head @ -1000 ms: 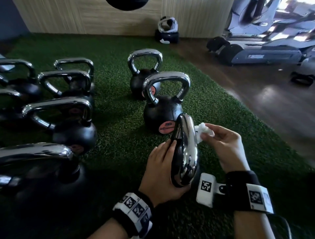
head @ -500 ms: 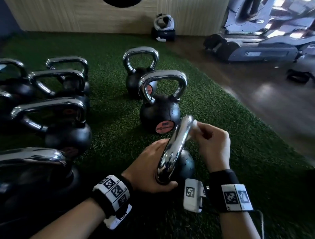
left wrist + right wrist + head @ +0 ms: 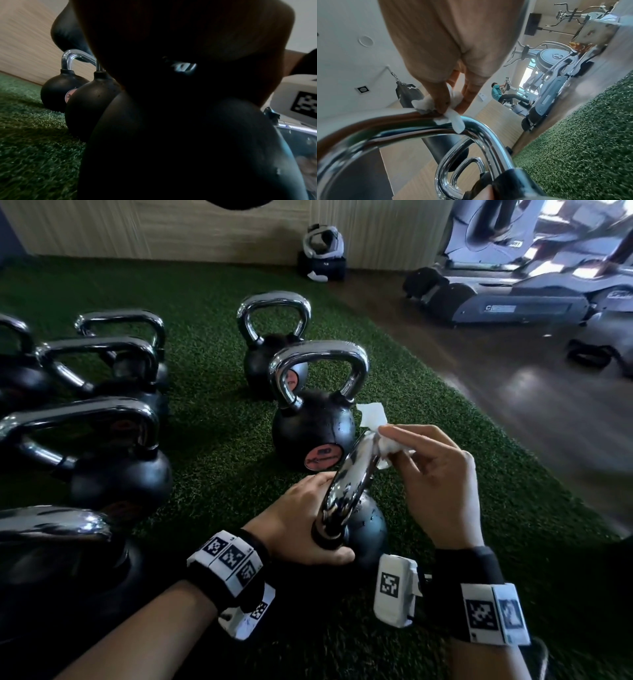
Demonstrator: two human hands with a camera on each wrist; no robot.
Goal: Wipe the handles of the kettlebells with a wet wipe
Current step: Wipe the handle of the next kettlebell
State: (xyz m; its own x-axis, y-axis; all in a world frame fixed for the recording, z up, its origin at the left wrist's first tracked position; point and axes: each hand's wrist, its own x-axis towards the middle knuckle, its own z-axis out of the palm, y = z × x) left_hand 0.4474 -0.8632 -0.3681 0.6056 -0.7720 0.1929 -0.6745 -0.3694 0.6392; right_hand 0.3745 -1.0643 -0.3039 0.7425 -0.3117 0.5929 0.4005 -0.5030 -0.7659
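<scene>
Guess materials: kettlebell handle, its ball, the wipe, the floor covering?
Handle: polished chrome-look metal, mirror reflections. Ball: matte black, finely pitted, maybe coated iron or rubber; unclear. Wet wipe, pinched by the right hand: soft white nonwoven-looking sheet, crumpled. Floor: green artificial turf, short fibres.

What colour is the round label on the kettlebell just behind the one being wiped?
Salmon-pink round label with dark print, clearest in the head view.
</scene>
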